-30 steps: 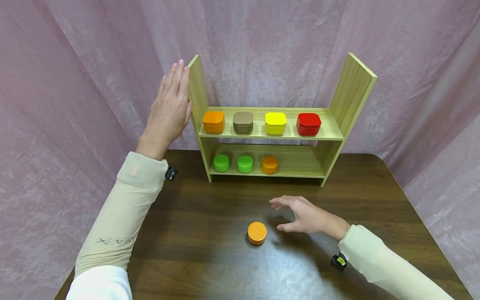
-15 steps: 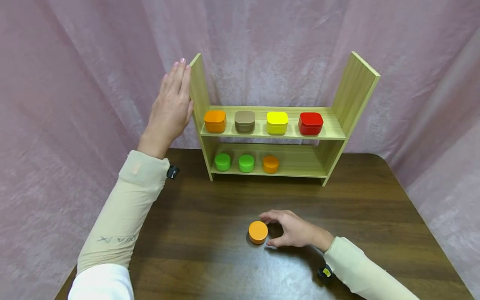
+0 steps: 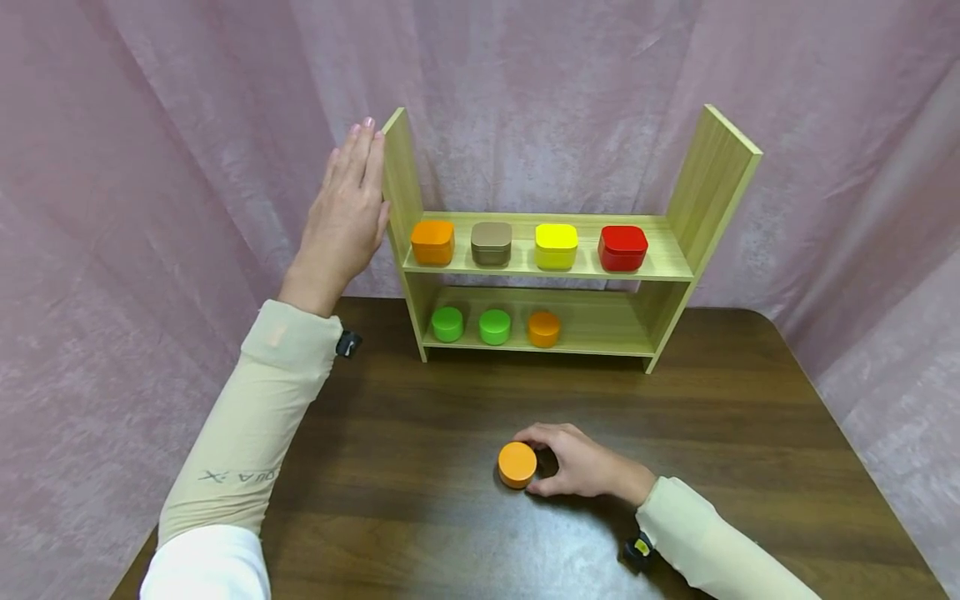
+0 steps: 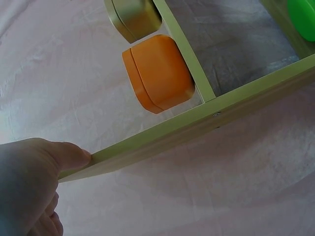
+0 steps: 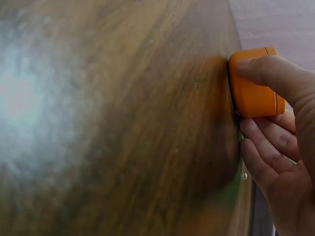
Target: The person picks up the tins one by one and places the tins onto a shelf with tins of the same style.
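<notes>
On the dark table stands a round orange container (image 3: 517, 464) with a lid. My right hand (image 3: 581, 462) grips it from the right, thumb (image 5: 268, 71) on one side and fingers on the other, as the right wrist view shows. My left hand (image 3: 341, 208) lies with straight fingers against the outside of the left panel of a light wooden shelf (image 3: 555, 279). In the left wrist view the left thumb (image 4: 69, 155) touches that panel's front edge, close to a squarish orange container (image 4: 162, 73).
Squarish orange (image 3: 432, 243), brown (image 3: 491, 245), yellow (image 3: 556, 247) and red (image 3: 622, 249) containers stand on the upper board. Two round green containers (image 3: 447, 325) and a round orange one sit on the lower board, left to middle. A pink curtain (image 3: 555, 108) hangs behind.
My right hand has moved left and nearer, and its thumb and fingers have closed round the orange container on the table. My left hand has stayed on the shelf panel.
</notes>
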The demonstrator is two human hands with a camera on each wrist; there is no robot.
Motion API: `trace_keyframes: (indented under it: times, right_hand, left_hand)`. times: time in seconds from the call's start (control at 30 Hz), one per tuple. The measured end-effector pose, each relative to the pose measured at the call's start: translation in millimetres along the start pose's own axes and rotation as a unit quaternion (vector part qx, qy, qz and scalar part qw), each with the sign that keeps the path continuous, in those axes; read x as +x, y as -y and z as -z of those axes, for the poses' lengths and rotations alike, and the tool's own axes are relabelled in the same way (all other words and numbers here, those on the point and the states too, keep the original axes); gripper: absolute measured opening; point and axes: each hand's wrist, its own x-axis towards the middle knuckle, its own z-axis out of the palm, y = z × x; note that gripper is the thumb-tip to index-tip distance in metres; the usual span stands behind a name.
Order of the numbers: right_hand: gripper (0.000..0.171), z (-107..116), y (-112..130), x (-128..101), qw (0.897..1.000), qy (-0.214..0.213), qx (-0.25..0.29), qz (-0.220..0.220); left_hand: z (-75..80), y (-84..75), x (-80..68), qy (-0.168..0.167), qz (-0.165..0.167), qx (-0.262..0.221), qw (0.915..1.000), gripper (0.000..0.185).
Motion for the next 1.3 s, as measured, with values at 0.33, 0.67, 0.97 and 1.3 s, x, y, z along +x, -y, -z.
trace_keyframes:
  times: [0.33,0.67,0.97,1.3]
  right_hand:
    - [0.051,0,-6,4,1.0,-0.005,0.012,0.005]
    - [0.051,13,-10,-3,0.999,0.007,0.023,-0.025]
    - [0.053,33,-21,-18,0.997,0.003,0.014,-0.069]
    - [0.053,55,-43,-38,0.996,-0.026,0.008,-0.09]
  left_hand:
    - [-0.2,0.1,0.4,-0.003,0.0,-0.008,1.0,0.075]
    - [0.2,-0.5,-0.1,0.006,0.005,-0.011,0.9999,0.077]
    - [-0.5,0.4,-0.4,0.007,0.005,-0.011,0.9999,0.076]
    - [-2.9,0.1,0.0,0.002,0.003,-0.012,0.9999,0.076]
